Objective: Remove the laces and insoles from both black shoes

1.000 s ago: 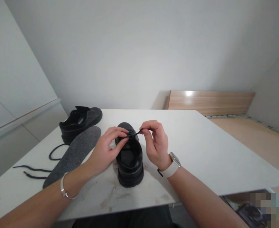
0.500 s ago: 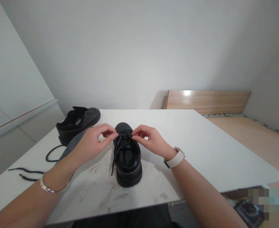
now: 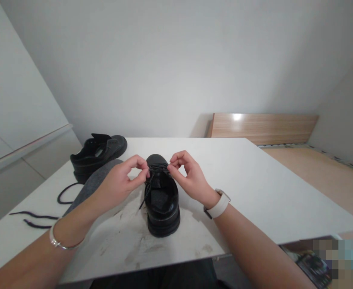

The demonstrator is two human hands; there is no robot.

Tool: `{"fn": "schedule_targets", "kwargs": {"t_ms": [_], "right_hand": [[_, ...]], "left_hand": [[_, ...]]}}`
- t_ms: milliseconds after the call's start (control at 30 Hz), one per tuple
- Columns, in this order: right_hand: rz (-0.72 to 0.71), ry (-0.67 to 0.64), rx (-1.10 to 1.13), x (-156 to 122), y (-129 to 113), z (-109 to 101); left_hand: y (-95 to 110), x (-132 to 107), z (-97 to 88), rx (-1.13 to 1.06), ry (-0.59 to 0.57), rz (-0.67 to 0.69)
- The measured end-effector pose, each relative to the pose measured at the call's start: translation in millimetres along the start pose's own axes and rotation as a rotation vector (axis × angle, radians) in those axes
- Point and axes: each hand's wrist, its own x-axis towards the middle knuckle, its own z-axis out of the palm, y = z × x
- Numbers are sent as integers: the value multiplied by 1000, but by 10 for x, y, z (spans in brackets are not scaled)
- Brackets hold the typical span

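1. Shoe (image 3: 162,205) stands flat on the white table (image 3: 239,192), with its toe pointing away and its heel at the near end.
2. It sits between the two hands, and its front part, where the lace (image 3: 158,166) goes across in rows, is right at the fingertips.
3. Left hand (image 3: 125,176): the thumb and a finger make a small pinch at the left edge of the lace rows. I cannot tell if they have hold of the lace.
4. Right hand (image 3: 192,179): the thumb and a finger are close together at the right edge of the rows. I cannot tell what, if anything, they grasp.
5. One end of the lace hangs down at the left side of the shoe.
6. Farther back on the left sits another black shoe (image 3: 98,160), with its tongue up. Just beside it is a gray insole (image 3: 96,180), partly hidden.
7. Loose black strings (image 3: 41,217) lie farther left.
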Motion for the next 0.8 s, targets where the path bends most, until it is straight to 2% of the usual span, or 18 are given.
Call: {"fn": "schedule_targets", "kwargs": {"t_ms": [100, 200, 300, 500, 567, 700, 733, 800], "right_hand": [[69, -7, 117, 22, -11, -31], [153, -26, 235, 38, -16, -50], [190, -31, 282, 44, -7, -42], [119, 161, 199, 45, 3, -51], [98, 136, 268, 34, -38, -83], [104, -126, 393, 1, -147, -130], [110, -150, 367, -3, -159, -130], [109, -114, 243, 0, -142, -117]], "left_hand": [[9, 8, -13, -207, -6, -54], [-13, 27, -43, -381, 67, -123], [-33, 45, -68, -462, 150, -160], [1, 47, -98, -568, 218, -201], [-5, 27, -119, -597, 186, -147], [-33, -20, -162, -552, -5, 61], [-35, -25, -165, -493, -35, 90], [-30, -23, -153, -343, -31, 103]]}}
